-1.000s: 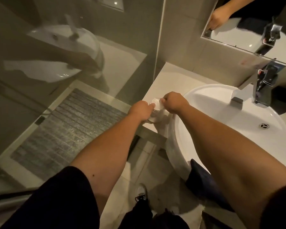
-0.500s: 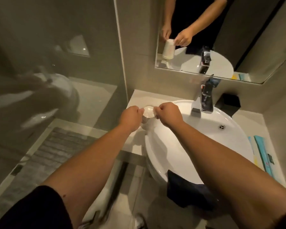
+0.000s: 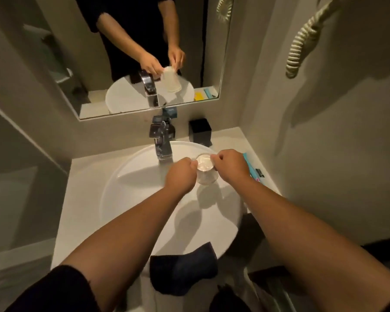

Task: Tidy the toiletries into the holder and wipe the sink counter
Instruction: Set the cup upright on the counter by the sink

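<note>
The cup (image 3: 205,168) that was at the counter's (image 3: 88,176) left edge a second ago has been carried across and now hangs over the round, glossy white basin (image 3: 133,194) at about two o'clock — likely heading for the toiletries at the right. Both hands pinch its rim, left hand (image 3: 182,174) at nine o'clock, right hand (image 3: 231,164) at three. It looks clear, smooth plastic — a dark, soft cloth (image 3: 182,269) drapes the rim at six, teal packets (image 3: 251,168) lying flat at three.

Coiled cord (image 3: 302,45) hangs beside the mirror (image 3: 144,52).
</note>
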Available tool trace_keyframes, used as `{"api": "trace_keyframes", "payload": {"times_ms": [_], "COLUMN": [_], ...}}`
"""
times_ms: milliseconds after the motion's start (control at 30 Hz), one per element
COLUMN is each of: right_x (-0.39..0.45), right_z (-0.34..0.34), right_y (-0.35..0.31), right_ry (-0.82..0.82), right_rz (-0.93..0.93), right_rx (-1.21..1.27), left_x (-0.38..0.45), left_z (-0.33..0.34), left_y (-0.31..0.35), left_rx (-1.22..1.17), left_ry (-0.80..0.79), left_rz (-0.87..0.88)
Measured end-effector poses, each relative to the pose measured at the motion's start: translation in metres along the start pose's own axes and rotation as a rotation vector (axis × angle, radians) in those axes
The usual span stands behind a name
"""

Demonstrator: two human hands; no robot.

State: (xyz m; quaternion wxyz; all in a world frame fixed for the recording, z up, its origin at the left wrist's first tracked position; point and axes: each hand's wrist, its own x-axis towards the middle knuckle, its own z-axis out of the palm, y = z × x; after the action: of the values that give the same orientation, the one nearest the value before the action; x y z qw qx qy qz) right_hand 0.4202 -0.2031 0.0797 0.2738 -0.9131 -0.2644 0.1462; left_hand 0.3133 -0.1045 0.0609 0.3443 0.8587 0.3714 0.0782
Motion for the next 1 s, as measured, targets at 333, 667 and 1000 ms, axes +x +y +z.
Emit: {"api": "trace_keyframes", "payload": {"times_ms": [333,667,1000], "right_x": [0.149,0.27,0.306], "right_z": [-0.05,-0.009,0.01], "right_y": [0.062,0.087,0.092], "right_ry": [0.052,0.036,0.045], "right_rz": [0.037,0.107,0.135], "right_rx": [0.033,-0.074,-0.131], "left_x": [0.139,0.254,0.282], "left_z": [0.065,0.109,0.115], "left_y": [0.089,0.089,0.103], "left_rx": [0.007,0.258,0.481], "left_ry": [0.024,-0.036,-0.126], "left_rz": [-0.008,-0.059,-0.056]}}
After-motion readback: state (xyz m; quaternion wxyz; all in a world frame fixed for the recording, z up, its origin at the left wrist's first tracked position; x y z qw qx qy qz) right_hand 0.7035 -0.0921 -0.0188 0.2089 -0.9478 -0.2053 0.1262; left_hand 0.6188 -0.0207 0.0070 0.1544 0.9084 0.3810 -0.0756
